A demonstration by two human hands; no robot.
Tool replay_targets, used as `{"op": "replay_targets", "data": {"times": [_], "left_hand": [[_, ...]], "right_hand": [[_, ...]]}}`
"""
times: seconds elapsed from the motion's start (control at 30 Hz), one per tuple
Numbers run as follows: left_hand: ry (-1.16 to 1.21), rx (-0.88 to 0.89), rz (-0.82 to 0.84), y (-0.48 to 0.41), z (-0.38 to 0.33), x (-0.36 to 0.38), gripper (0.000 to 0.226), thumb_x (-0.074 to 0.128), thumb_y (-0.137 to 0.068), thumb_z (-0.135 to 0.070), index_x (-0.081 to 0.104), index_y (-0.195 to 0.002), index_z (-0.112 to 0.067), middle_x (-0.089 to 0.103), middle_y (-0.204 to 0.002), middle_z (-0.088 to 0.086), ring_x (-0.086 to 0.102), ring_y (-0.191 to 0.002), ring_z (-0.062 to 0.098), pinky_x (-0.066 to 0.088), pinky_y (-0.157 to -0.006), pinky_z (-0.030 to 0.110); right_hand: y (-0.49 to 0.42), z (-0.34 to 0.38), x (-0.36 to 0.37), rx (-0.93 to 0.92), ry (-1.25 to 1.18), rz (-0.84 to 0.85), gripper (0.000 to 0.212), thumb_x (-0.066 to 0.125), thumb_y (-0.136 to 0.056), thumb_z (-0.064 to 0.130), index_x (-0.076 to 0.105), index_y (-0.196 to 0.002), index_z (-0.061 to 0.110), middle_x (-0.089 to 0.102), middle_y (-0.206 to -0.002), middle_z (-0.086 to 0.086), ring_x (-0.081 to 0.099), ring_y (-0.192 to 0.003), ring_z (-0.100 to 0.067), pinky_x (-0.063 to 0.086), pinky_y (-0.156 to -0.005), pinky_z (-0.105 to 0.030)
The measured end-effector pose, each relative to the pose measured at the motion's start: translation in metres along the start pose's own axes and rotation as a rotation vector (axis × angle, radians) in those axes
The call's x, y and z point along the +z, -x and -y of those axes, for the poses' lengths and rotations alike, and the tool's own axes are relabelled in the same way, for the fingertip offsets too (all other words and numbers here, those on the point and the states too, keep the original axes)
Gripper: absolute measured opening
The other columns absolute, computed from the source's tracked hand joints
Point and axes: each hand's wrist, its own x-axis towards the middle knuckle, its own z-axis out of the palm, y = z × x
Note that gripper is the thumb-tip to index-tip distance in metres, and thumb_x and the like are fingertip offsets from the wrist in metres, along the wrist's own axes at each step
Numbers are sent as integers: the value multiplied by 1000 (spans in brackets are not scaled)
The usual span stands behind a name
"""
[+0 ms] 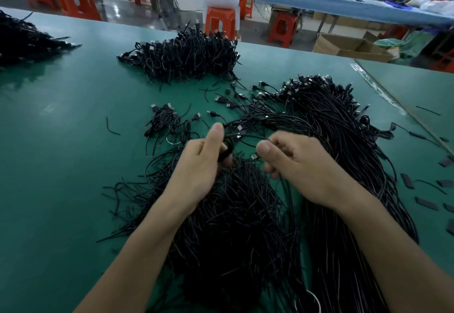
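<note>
Green table mat point(73, 165). Far centre: heap of coiled USB cables point(186, 57). Far left: second black cable heap point(22, 40). Left of centre: small cluster of coiled cables point(167, 121). Near right: flat black strips point(426, 203). Beyond the table: orange stools point(219, 21), open cardboard box point(348, 46).

Reaches forward from the near edge with both bare arms, wrists straight, the two grips close together but not touching. Holds a small loop of black cable point(227, 152) in the left grip point(205, 159), thumb sticking up and fingers curled round it. Pinches a thin strand point(269, 140) between thumb and first finger of the right grip point(299, 165), other fingers curled in, back turned up.
</note>
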Motion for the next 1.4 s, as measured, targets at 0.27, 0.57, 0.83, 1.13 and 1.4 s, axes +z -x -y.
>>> {"op": "replay_targets", "data": {"times": [0.27,0.57,0.83,1.13,1.4], "left_hand": [[103,86,-113,-7,3,-8,65,33,-103,-57,42,-46,-26,46,-53,7,36,-39,12,28,-36,17],[38,148,-74,-2,3,1,59,29,-103,-55,43,-69,-9,44,-44,0,34,-34,10,32,-38,16],[87,116,-56,-1,-3,0,57,29,-107,-48,44,-64,-14,39,-48,-12,29,-42,5,27,-42,13],[68,267,180,12,-13,8,58,37,-101,-48,60,-55,-24,50,-52,-11,39,-46,-1,33,-50,6],[262,219,209,13,-16,11,23,42,-95,-39,53,-83,-24,44,-58,-18,40,-46,0,34,-44,11]], "right_hand": [[9,-24,23,275,328,243,37,63,-89,57,65,-78,22,64,-74,3,61,-65,-10,48,-56,-24],[14,-16,20,263,300,326,19,61,-95,37,65,-81,26,62,-74,8,56,-60,-4,37,-50,-13],[29,4,-20,230,330,232,21,63,-88,35,68,-70,27,67,-65,7,64,-61,-10,53,-53,-22],[13,16,-7,25,-158,-242,9,71,-87,24,70,-79,27,71,-69,8,69,-63,-8,54,-64,-24],[14,37,20,-157,-149,-248,22,57,-96,3,65,-95,23,60,-81,19,59,-77,5,43,-66,-6]]}}
